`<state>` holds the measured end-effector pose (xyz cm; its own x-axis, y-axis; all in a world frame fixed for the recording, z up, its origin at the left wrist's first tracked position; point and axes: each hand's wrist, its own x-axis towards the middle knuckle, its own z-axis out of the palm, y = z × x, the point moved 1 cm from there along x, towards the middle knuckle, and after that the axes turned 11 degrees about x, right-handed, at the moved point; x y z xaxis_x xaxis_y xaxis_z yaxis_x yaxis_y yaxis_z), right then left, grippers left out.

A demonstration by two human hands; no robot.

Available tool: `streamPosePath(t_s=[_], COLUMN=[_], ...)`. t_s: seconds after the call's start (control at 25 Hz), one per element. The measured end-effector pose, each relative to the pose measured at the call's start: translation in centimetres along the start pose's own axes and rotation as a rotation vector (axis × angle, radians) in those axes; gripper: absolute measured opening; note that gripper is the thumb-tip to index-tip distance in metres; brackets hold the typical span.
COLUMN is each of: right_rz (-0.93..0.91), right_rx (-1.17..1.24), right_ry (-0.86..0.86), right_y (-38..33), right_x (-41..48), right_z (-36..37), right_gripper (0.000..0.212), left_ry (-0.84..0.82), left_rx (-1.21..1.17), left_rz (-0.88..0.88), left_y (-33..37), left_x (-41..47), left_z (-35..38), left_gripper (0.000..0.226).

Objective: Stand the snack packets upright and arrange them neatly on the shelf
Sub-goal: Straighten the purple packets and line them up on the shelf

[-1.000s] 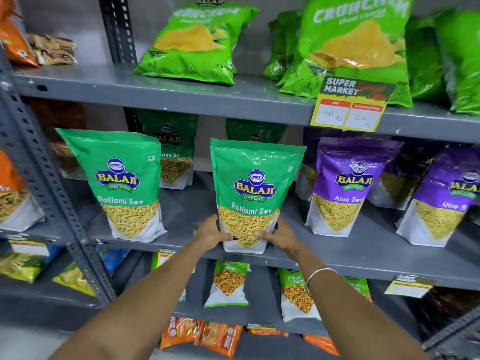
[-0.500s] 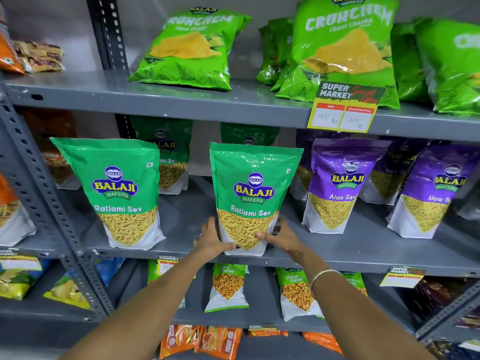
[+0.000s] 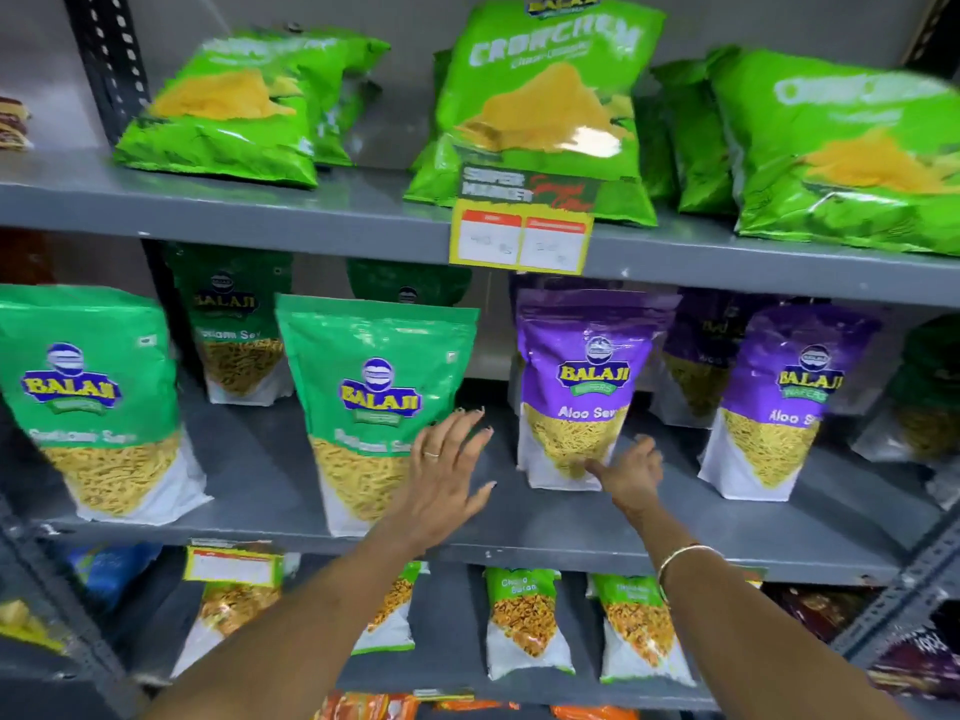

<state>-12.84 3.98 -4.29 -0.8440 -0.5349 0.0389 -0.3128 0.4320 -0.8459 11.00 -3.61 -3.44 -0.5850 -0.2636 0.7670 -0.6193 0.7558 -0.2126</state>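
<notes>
A green Balaji Ratlami Sev packet [image 3: 374,387] stands upright on the grey middle shelf [image 3: 519,517]. My left hand [image 3: 447,470] hovers open just right of it, fingers spread, holding nothing. To the right stands a purple Balaji Aloo Sev packet [image 3: 582,376]. My right hand [image 3: 631,472] reaches its lower right corner, thumb touching the front, fingers behind or beside it; a firm grip is not visible. Another green packet [image 3: 88,397] stands at the left and another purple one [image 3: 779,397] at the right.
More packets stand in a back row behind these. Bright green Crunchem bags [image 3: 540,111] lean on the upper shelf above a yellow price tag [image 3: 519,236]. Smaller packets [image 3: 524,621] stand on the lower shelf. A perforated steel upright [image 3: 109,59] rises at the left.
Both hands have let go of the green Ratlami Sev packet, which stays upright. They moved right, the right hand reaching the purple Aloo Sev packet. The view shifted right.
</notes>
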Motion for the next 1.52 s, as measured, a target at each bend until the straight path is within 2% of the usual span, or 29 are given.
streamPosePath(t_s=[0.08, 0.12, 0.2, 0.28, 0.36, 0.48, 0.6, 0.72, 1.08, 1.52], right_rz=[-0.073, -0.116, -0.117, -0.049, -0.008, -0.009, -0.026, -0.051, -0.041, -0.012], right_rx=[0.074, 0.149, 0.337, 0.469, 0.512, 0.444, 0.375, 0.331, 0.237, 0.264], right_ry=[-0.140, -0.231, -0.391, -0.509, -0.545, -0.576, -0.608, -0.620, -0.603, -0.629], right_y=[0.9, 1.5, 2.8, 3.5, 3.8, 4.0, 4.4, 4.7, 5.3, 5.4], right_x=[2.2, 2.9, 4.1, 4.9, 5.8, 6.3, 5.2, 3.8, 0.3, -0.2], right_z=[-0.6, -0.6, -0.7, -0.8, -0.9, -1.2, -1.9, -3.0, -5.6, -6.1], right_gripper=[0.107, 0.107, 0.099, 0.083, 0.068, 0.064, 0.064, 0.060, 0.066, 0.063], left_ry=[-0.090, -0.151, -0.265, -0.422, -0.567, -0.600, -0.660, -0.720, -0.786, -0.813], left_rx=[-0.022, -0.093, -0.373, -0.745, -0.937, -0.935, -0.793, -0.673, -0.426, -0.384], left_rz=[-0.018, -0.109, -0.451, -0.758, -0.944, -1.081, -1.092, -1.066, -0.930, -0.895], left_y=[4.1, 5.5, 7.5, 8.1, 8.3, 8.4, 8.8, 9.5, 11.2, 11.7], left_x=[1.7, 2.3, 3.3, 4.2, 5.2, 5.6, 4.9, 4.3, 3.6, 3.4], left_z=[2.6, 4.0, 6.8, 8.9, 9.7, 9.8, 8.7, 7.0, 2.9, 2.3], left_gripper=[0.075, 0.078, 0.090, 0.100, 0.091, 0.071, 0.057, 0.064, 0.064, 0.066])
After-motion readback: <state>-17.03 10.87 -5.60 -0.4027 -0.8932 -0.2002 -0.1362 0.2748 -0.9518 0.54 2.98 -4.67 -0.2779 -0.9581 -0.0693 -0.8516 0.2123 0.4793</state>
